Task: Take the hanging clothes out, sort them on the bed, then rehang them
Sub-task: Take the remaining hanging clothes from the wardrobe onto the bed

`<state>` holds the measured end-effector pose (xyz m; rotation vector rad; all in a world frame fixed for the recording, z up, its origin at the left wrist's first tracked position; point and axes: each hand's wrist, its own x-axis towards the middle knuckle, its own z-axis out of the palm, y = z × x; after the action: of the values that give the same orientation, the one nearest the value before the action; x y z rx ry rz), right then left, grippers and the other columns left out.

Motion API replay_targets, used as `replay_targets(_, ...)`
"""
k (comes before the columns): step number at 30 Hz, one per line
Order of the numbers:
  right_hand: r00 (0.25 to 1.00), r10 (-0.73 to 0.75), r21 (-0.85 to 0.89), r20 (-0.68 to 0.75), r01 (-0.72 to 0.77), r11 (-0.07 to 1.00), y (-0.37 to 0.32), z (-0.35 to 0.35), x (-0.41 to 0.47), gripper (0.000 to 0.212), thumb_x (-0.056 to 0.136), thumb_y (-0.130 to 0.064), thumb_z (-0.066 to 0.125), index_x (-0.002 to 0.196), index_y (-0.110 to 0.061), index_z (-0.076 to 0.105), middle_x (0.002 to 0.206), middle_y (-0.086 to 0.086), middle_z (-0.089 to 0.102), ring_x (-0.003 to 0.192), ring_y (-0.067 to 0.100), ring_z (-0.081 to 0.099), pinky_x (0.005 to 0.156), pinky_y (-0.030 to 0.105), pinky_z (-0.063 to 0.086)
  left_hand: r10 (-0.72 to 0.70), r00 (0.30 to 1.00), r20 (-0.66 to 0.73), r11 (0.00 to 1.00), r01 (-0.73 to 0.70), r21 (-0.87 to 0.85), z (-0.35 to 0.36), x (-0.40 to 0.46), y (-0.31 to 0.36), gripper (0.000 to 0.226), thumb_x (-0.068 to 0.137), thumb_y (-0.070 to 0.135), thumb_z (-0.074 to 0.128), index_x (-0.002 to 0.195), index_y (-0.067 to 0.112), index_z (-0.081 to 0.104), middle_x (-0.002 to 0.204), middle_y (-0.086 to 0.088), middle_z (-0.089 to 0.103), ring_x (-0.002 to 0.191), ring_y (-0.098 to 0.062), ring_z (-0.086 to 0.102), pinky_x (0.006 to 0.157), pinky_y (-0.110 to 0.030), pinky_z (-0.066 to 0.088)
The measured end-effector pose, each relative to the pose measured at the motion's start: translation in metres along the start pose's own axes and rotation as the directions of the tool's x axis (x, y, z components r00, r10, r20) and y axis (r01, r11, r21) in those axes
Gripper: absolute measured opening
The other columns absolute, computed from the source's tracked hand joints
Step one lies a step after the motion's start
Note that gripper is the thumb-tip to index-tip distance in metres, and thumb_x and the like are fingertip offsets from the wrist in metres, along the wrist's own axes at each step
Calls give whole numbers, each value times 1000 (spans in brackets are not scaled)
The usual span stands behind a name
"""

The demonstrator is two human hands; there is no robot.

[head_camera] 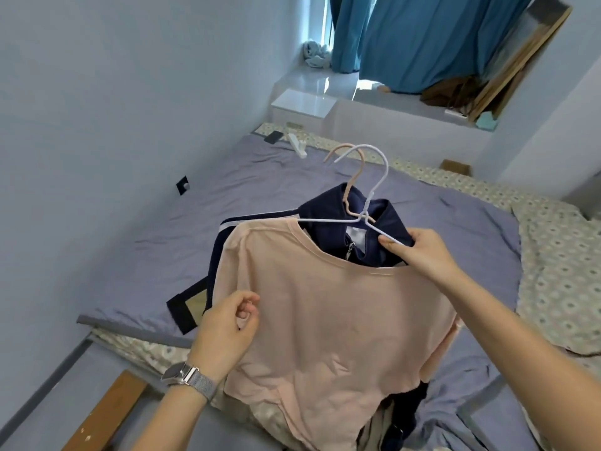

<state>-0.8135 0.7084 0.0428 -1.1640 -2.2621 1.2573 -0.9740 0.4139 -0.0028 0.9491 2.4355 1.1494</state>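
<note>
A pale pink T-shirt (328, 314) hangs on a white wire hanger (377, 187) over the bed. My right hand (419, 252) grips the hanger's right shoulder together with the shirt's collar. Behind the shirt is a navy zip jacket (328, 219) on a pink hanger (353, 164), held in the same bunch. My left hand (227, 327), with a metal watch on the wrist, is at the shirt's left edge with its fingers curled; whether it pinches the fabric I cannot tell. More dark and beige clothes (393, 418) lie bunched below the shirt.
The bed has a purple-grey sheet (227, 203) and a patterned quilt (559, 255) on the right. A phone (273, 137) and a white object (297, 145) lie near the head of the bed. Blue curtains (422, 37) hang over a window ledge. A wooden board (107, 411) lies on the floor at the left.
</note>
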Motion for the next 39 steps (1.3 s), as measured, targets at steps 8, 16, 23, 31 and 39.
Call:
replay_targets(8,999,48,-215,-9,-49,975,91,13,172,33,87,-41,65,73,-11,66,74,12,69,71,28,63,61,35,45,-96,995,15,994,95,45,72,70,-5,21,84,10,58,95,28,63,72,14,61,84,2,56,60,-8,41)
replay_targets(16,987,153,-637,40,-92,766,206,56,280,45,83,-50,60,109,-13,61,110,16,63,110,36,53,84,38,38,-195,981,2,979,195,65,94,98,-31,31,78,-5,57,84,25,61,76,12,66,90,-3,58,69,-11,45)
replay_targets(23,971,131,-773,202,76,630,222,111,239,51,92,-35,53,137,-14,41,135,14,48,125,33,41,104,38,30,-283,959,-11,957,283,65,109,95,-49,45,77,-6,60,79,39,50,75,14,64,82,4,57,64,-7,43)
replay_targets(31,824,108,-682,556,379,625,184,197,145,54,94,-33,44,145,-20,29,140,4,40,130,26,35,104,33,34,-404,915,-26,892,400,213,116,70,-69,28,82,3,49,92,28,54,75,20,51,69,-1,51,62,-9,38)
replay_targets(39,679,-150,-462,718,628,626,84,263,57,52,89,-26,47,140,-21,36,135,3,46,122,25,40,95,35,39,-545,815,-195,787,578,216,58,-29,-91,19,85,11,45,89,28,50,81,10,55,77,-14,56,68,-28,49)
